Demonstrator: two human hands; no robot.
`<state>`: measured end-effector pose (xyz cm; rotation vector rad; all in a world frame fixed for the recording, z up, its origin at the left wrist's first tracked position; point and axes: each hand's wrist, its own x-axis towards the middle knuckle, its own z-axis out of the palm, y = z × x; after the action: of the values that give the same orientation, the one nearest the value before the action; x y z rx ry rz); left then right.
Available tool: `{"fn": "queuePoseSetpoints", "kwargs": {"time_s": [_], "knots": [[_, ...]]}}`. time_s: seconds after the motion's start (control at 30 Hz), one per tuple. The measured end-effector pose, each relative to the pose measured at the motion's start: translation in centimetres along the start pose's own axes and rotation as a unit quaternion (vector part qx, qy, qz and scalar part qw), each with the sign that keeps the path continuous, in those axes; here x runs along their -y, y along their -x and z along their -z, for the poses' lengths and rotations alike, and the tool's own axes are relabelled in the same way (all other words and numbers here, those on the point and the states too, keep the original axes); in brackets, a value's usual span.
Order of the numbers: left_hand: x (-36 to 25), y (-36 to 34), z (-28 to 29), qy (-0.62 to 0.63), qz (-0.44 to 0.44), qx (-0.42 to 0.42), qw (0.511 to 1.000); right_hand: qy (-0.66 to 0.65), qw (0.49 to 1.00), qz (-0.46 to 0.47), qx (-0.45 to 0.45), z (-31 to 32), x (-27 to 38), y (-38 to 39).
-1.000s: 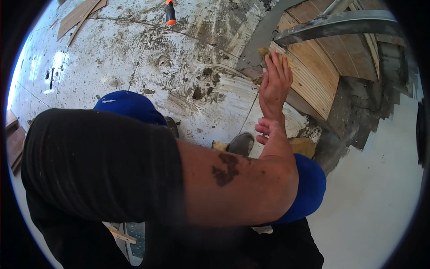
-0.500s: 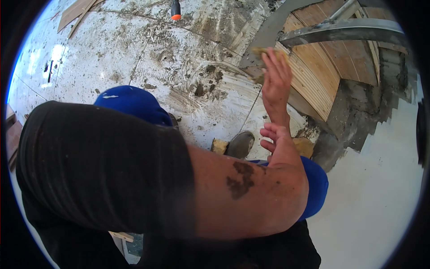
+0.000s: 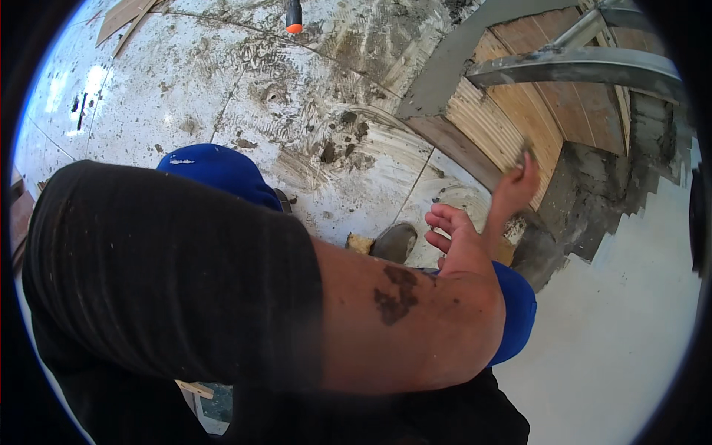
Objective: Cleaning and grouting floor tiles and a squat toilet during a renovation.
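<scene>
My left arm, in a black sleeve with a grey-brown smear on the bare skin, lies across the front above my blue knee pad point(image 3: 521, 304). My left hand point(image 3: 461, 241) hangs relaxed, its fingers loosely apart with nothing in them. Farther right, my right hand point(image 3: 514, 187) is over the edge of the grooved, wood-look step point(image 3: 482, 119). Its fingers are closed on a small, dirty sponge point(image 3: 524, 157), mostly hidden and blurred by motion. A brown riser strip point(image 3: 457, 148) runs below the step's near edge.
A curved metal beam point(image 3: 578, 68) crosses above the wood-look steps. Grey mortar point(image 3: 437, 93) borders them; a white-coated surface point(image 3: 615, 319) fills the right. Dried clumps dirty the pale floor point(image 3: 245, 96). An orange-tipped handle point(image 3: 294, 18) and boards point(image 3: 122, 22) are far off; a yellow block point(image 3: 361, 243) is beside my shoe point(image 3: 394, 242).
My right hand has drawn back and to the right, from the step's far corner along its grooved edge, fingers now closed tighter. My left hand stays in about the same place.
</scene>
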<state>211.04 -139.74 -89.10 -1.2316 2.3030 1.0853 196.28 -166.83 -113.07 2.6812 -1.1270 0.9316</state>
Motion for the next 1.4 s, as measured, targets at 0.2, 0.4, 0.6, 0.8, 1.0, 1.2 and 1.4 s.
{"fn": "queuePoseSetpoints", "kwargs": {"time_s": [0.2, 0.4, 0.6, 0.8, 1.0, 1.2, 1.4], "knots": [[0.4, -0.2, -1.1, 0.006, 0.021, -0.016, 1.000, -0.248, 0.949, 0.179, 0.076, -1.2, 16.2, 1.4], [2.7, 2.3, -2.9, 0.108, 0.062, -0.079, 0.989, -0.223, 0.973, 0.021, -0.061, 1.9, 5.5, -1.5], [9.4, 4.3, -3.2, 0.211, 0.084, -0.115, 0.967, -0.170, 0.978, 0.074, 0.096, 5.2, 3.1, 3.8], [18.4, -3.9, -8.6, 0.114, 0.234, -0.217, 0.941, -0.361, 0.903, -0.181, 0.147, 7.2, 3.7, 10.9], [19.0, -8.1, -10.9, 0.237, 0.211, -0.336, 0.887, -0.474, 0.770, -0.374, 0.205, 6.4, 4.4, 17.8], [18.1, -6.4, -11.7, 0.151, 0.221, -0.405, 0.874, -0.474, 0.741, -0.398, 0.260, 6.4, 7.0, 20.1], [19.9, -5.5, -12.9, 0.135, 0.194, -0.191, 0.953, -0.462, 0.748, -0.396, 0.264, 4.7, 7.4, 19.9]]}}
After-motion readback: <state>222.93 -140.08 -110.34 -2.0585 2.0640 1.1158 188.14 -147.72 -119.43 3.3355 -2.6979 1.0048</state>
